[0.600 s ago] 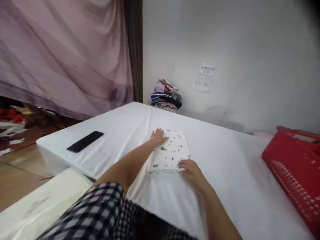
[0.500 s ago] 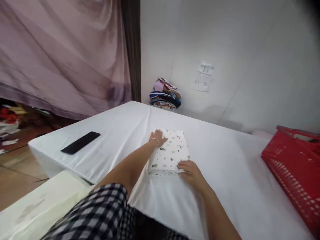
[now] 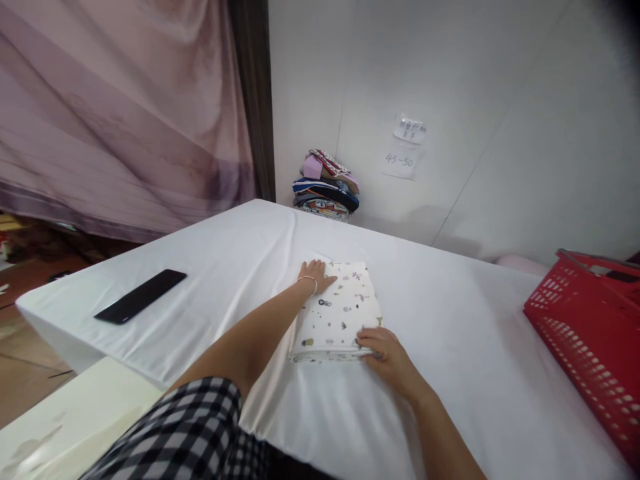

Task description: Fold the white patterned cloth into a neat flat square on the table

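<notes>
A folded white cloth printed with small plants and other figures lies flat on the white-covered table. My left hand, with a thin bracelet at the wrist, rests flat and spread on the cloth's far left part. At the near right corner, my right hand has its fingers on top of the cloth's edge, and its thumb is by the folded layers at the front. The right hand closes around that corner. The underside of the cloth is hidden.
A dark flat phone-like slab lies on the table's left. Folded fabrics are stacked beyond the far edge. A red plastic basket stands at the right. Paper signs hang on the wall, and a pink curtain hangs at left.
The camera view has shifted slightly. Both hands keep nearly the same places on the cloth, which still lies folded.
</notes>
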Demonstrator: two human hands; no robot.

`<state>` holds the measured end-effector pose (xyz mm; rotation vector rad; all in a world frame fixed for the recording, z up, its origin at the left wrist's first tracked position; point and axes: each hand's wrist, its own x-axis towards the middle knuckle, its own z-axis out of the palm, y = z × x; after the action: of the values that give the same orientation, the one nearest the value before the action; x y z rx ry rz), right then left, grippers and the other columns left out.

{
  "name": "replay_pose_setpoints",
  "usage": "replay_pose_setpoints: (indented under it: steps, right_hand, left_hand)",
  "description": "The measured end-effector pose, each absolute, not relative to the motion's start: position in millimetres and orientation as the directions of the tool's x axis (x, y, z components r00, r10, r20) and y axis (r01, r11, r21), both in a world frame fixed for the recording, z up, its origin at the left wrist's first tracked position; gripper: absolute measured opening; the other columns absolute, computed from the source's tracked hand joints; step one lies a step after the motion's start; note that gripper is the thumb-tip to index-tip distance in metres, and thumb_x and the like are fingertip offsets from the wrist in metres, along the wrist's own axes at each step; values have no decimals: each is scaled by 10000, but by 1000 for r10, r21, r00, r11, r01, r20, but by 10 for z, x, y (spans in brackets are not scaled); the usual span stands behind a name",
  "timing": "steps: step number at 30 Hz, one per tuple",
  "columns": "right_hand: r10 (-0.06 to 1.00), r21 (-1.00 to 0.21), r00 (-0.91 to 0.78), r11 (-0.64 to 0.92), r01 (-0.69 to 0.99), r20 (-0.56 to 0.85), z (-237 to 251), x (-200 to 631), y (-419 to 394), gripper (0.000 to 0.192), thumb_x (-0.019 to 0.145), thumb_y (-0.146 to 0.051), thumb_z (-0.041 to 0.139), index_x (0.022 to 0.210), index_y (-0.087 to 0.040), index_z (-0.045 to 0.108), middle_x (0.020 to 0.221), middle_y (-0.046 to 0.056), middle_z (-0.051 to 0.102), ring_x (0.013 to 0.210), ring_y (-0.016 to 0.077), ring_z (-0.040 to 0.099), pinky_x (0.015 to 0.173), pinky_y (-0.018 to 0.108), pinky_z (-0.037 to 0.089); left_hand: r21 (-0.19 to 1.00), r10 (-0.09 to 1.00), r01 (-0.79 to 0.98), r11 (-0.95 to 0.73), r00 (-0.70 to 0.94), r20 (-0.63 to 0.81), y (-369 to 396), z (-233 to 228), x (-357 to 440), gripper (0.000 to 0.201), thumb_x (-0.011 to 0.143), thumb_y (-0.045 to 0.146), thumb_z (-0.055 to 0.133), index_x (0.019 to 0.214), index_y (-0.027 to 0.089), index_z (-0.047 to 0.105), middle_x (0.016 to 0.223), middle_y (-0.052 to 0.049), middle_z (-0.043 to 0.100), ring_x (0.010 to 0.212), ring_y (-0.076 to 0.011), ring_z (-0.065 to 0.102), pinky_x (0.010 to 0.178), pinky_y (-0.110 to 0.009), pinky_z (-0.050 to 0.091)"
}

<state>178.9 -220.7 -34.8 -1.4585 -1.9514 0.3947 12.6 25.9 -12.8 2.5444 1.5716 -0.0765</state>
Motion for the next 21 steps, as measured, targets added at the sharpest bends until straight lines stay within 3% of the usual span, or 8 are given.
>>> replay_pose_setpoints:
  steps: [3, 7, 15, 21]
  right_hand:
    - [936, -599, -164, 328, 730, 312, -321, 1781, -2211, 299, 743, -166, 597, 1009, -289, 657, 1133, 38, 631, 1079, 224, 552, 1019, 469, 325]
    - [941, -603, -148, 310, 735, 303, -293, 1767, -2212, 315, 728, -137, 600, 996, -290, 661, 1123, 30, 636, 1088, 223, 548, 1025, 461, 318]
    - [938, -617, -140, 315, 721, 316, -338, 1780, -2197, 318, 715, -146, 619, 1001, -279, 658, 1125, 28, 637, 1081, 209, 557, 1025, 447, 317]
    - [951, -631, -118, 279, 724, 285, -290, 1757, -2202, 273, 736, -250, 640, 1005, -278, 668, 1123, 33, 642, 1095, 213, 552, 1056, 459, 277]
  left_hand:
    - [129, 889, 894, -429, 443, -111, 212, -61, 175, 771, 823, 643, 201, 1415, 150, 241, 1504, -95, 183, 1381, -257, 118, 1102, -483, 106]
    - [132, 834, 829, -544, 552, -27, 102, -121, 309, 759, 827, 639, 192, 1424, 172, 221, 1515, -75, 146, 1388, -255, 68, 1110, -479, 56]
    - [172, 805, 813, -557, 579, -128, 35, -99, 315, 728, 825, 621, 239, 1418, 199, 240, 1520, -59, 114, 1387, -243, 96, 1105, -491, 84]
    - [167, 825, 817, -552, 564, -32, -273, -82, 63, 758, 815, 644, 247, 1426, 197, 219, 1514, -67, 146, 1387, -252, 90, 1105, -486, 80]
